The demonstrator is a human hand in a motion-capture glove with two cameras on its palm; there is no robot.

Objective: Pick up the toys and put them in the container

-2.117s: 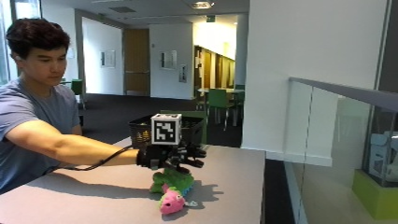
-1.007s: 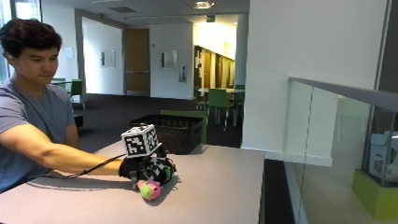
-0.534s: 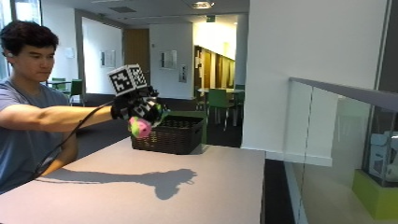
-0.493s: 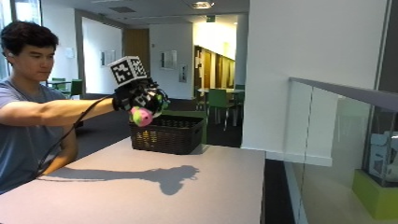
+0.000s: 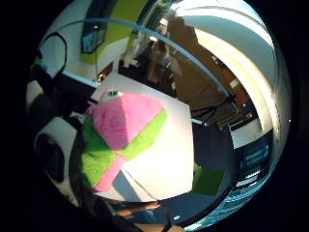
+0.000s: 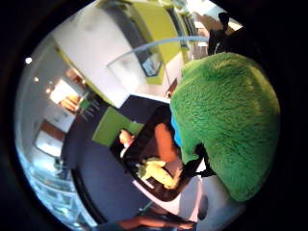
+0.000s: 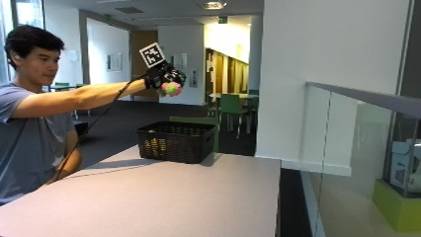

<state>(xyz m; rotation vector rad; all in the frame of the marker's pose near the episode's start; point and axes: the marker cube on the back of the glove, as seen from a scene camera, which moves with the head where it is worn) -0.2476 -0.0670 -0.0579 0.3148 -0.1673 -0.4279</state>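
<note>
The fingers of the gloved right hand [image 7: 164, 79] are curled round a pink and green plush toy [image 7: 172, 89], held high above the black basket [image 7: 176, 141] at the far edge of the table [image 7: 164, 197]. The toy looks soft and light, not fragile, so a grip around its body should suit it. Another toy [image 6: 161, 173] lies in the basket.

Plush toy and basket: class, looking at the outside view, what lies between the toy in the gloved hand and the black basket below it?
Nothing: in the outside view the gloved right hand holds the plush toy high above the basket, with only open air between.
</note>
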